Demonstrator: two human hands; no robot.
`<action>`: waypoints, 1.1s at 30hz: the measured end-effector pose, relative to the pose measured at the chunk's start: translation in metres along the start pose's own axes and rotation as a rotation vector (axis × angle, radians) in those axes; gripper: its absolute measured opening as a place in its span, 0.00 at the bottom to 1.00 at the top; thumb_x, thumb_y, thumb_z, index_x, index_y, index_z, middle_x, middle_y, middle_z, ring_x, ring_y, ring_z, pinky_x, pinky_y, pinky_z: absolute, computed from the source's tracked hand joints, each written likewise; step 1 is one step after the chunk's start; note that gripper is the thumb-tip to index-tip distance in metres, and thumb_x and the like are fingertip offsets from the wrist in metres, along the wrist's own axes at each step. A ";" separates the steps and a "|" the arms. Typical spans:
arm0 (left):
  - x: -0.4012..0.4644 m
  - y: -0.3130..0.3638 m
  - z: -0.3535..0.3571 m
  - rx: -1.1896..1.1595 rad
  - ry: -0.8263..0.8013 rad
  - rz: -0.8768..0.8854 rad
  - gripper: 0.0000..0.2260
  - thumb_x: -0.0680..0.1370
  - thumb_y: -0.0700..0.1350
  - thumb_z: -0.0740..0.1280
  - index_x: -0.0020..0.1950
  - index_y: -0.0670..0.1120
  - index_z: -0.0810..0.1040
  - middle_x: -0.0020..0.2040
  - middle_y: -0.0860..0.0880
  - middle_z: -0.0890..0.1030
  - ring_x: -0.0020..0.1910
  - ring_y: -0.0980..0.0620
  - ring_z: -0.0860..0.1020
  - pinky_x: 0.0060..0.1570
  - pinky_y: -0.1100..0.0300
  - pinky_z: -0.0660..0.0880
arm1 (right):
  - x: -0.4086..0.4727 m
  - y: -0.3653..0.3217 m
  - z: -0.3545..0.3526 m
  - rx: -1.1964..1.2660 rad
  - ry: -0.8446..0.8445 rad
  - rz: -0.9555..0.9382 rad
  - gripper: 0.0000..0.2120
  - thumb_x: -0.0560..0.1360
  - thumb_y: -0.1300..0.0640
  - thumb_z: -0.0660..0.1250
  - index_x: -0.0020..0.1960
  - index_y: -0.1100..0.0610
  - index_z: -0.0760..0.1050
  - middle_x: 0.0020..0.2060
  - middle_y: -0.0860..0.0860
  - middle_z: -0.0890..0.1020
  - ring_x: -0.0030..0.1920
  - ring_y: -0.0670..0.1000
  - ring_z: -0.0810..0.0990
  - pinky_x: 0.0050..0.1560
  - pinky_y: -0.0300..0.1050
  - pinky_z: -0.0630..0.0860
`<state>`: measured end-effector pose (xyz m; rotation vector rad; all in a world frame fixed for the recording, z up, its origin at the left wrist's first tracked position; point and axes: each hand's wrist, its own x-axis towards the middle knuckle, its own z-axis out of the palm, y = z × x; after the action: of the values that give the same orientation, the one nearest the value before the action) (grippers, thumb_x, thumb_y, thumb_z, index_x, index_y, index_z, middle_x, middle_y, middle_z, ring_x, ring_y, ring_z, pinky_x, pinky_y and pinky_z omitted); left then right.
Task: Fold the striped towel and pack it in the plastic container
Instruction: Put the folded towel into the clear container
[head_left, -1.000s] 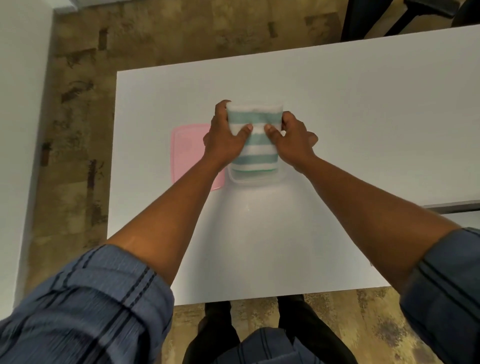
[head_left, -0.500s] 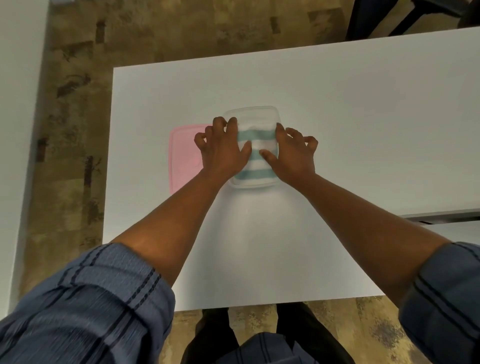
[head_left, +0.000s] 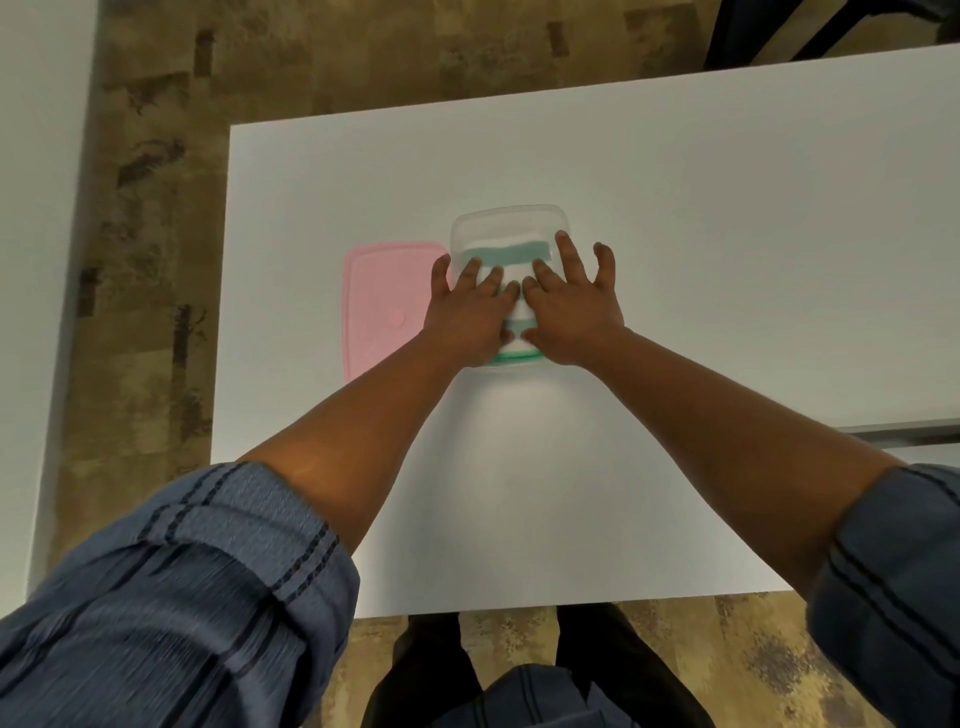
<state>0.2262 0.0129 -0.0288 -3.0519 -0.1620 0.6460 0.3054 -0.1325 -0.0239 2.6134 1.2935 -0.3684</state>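
Fingers (head_left: 493, 278) flat on boxed towel (head_left: 511, 254)

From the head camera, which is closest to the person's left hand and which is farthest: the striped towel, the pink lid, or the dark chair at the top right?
1. Striped towel: directly under the left hand, inside the plastic container.
2. Pink lid: on the table just left of that hand.
3. Dark chair: far off, beyond the table's far right corner.

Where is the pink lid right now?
In the head view, the pink lid lies flat on the white table, just left of the clear container, beside the left hand.
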 end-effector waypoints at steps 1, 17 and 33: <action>0.001 0.000 0.001 0.015 -0.008 0.004 0.31 0.81 0.61 0.57 0.81 0.52 0.54 0.82 0.47 0.55 0.81 0.40 0.50 0.73 0.32 0.38 | 0.002 0.000 -0.001 -0.026 -0.027 -0.001 0.35 0.78 0.35 0.58 0.78 0.52 0.61 0.81 0.53 0.59 0.81 0.62 0.38 0.74 0.71 0.36; -0.038 -0.006 0.021 -0.842 0.664 -0.451 0.11 0.79 0.38 0.62 0.61 0.43 0.75 0.61 0.42 0.76 0.57 0.43 0.74 0.59 0.50 0.73 | -0.012 -0.024 -0.005 0.242 0.304 0.053 0.16 0.78 0.50 0.60 0.60 0.54 0.78 0.62 0.51 0.81 0.68 0.58 0.73 0.69 0.61 0.51; -0.047 -0.018 0.063 -0.707 0.153 -0.490 0.15 0.77 0.53 0.70 0.49 0.40 0.77 0.42 0.44 0.77 0.41 0.45 0.75 0.42 0.55 0.70 | -0.014 -0.058 0.022 0.454 0.255 0.008 0.14 0.79 0.56 0.55 0.48 0.57 0.79 0.44 0.53 0.83 0.43 0.57 0.78 0.44 0.53 0.78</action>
<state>0.1562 0.0257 -0.0664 -3.4251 -1.3403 0.3663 0.2483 -0.1145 -0.0443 3.1293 1.4143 -0.3740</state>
